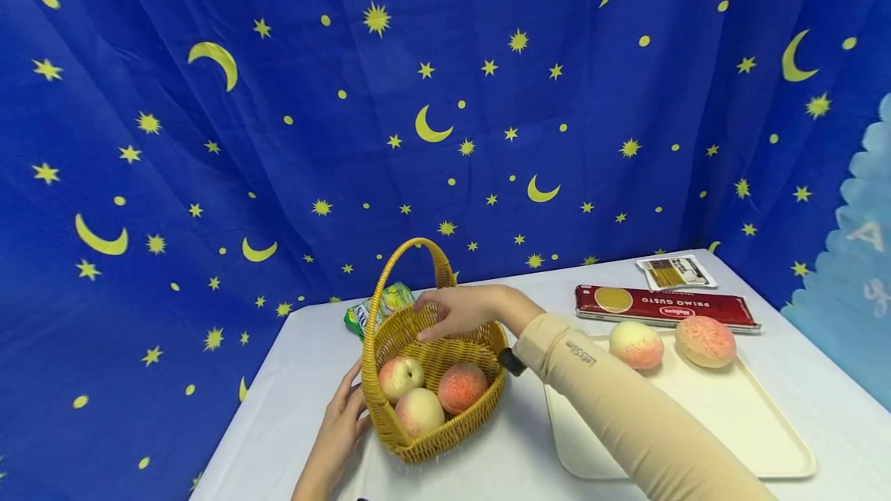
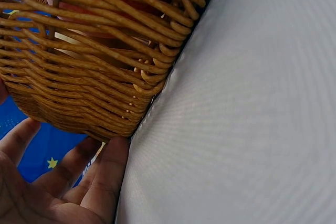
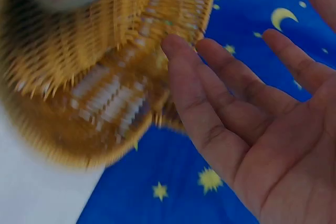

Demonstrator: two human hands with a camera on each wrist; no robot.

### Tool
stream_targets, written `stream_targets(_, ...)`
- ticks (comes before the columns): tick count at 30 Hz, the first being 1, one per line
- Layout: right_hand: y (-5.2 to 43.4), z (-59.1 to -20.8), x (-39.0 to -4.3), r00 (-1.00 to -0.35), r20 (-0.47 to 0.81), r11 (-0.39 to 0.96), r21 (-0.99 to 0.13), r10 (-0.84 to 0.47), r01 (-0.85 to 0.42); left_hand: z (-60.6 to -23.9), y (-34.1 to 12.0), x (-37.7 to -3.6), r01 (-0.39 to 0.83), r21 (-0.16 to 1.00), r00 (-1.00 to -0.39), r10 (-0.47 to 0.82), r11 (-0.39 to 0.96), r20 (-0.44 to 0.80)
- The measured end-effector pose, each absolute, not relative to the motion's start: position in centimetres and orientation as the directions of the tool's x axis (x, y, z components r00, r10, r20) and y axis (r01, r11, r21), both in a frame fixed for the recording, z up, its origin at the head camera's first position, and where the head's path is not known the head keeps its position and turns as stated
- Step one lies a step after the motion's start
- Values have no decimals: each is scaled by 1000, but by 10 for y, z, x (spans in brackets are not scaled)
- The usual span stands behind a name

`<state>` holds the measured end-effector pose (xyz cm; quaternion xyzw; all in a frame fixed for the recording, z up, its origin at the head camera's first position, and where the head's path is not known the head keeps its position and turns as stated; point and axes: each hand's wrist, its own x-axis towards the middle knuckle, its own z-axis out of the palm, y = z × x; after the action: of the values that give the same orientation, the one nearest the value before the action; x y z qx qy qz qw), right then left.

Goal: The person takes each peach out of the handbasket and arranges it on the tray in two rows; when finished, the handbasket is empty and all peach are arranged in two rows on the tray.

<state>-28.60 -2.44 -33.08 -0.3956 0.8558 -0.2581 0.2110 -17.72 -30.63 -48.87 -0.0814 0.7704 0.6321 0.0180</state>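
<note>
A yellow-brown wicker basket (image 1: pixel 435 445) with a tall arched handle stands tilted on the white table, holding three peaches: a pale one (image 1: pixel 401 378), another pale one (image 1: pixel 420 412) and a redder one (image 1: pixel 462 388). My left hand (image 1: pixel 339 424) is at its left side; in the left wrist view, extended fingertips touch the weave low down, near the cloth. Over the back part of the basket reaches my right hand (image 1: pixel 459 310), behind the peaches. The right wrist view shows this hand (image 3: pixel 262 124) with fingers loosely extended, palm bare, beside the wicker.
Right of the basket lies a cream tray (image 1: pixel 738 424), with a pale peach (image 1: pixel 636 345) and a pinker peach (image 1: pixel 706 342) near its far edge. Behind it are a long red Primo Gusto packet (image 1: pixel 668 306) and a small flat sachet (image 1: pixel 675 272). A green bag (image 1: pixel 358 319) lies behind the basket.
</note>
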Motion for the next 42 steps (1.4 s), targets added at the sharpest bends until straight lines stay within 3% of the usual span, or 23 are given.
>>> stream_targets(5, -60, -337, -293, -589, -238, 581, -641, -772, -502, -487, -307, -178, -158, 969, -984, -107, 190, -140)
stream_targets(15, -93, -357, -289, -668, -416, 698, -681, -617, -221, -484, -304, -176, -157, 969, -985, -103, 189, -139)
stream_targets(25, -104, -369, -285, -693, -454, 745, -642, -560, -181, -485, -304, -177, -160, 973, -983, -113, 169, -142)
stream_targets(35, -105, -374, -282, -669, -471, 735, -656, -576, -171, -487, -305, -178, -170, 970, -981, -120, 174, -151)
stream_targets(42, -102, -373, -279, -625, -459, 670, -729, -631, -141, -488, -304, -180, -176, 968, -980, -128, 178, -155)
